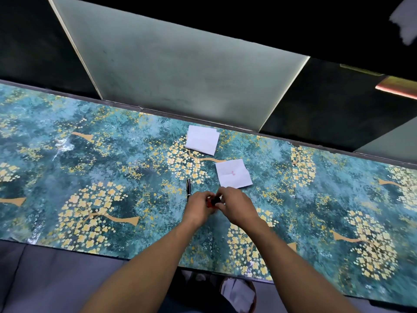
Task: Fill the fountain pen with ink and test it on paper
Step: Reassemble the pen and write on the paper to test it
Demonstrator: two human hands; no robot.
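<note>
Ink bottle held between both hands; pen lying apart on the table.

Left hand (198,205) grips the red ink bottle (209,203); right hand (232,204) pinches its dark cap (217,200). Fountain pen (188,187) lies just beside the left hand, at its 11 o'clock. Marked paper (233,173), faint pink blot, at 12 o'clock of the right hand. Judged: whether filling is done cannot be told.

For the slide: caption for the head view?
Both hands grip a small red ink bottle beside the pen and papers.
</note>
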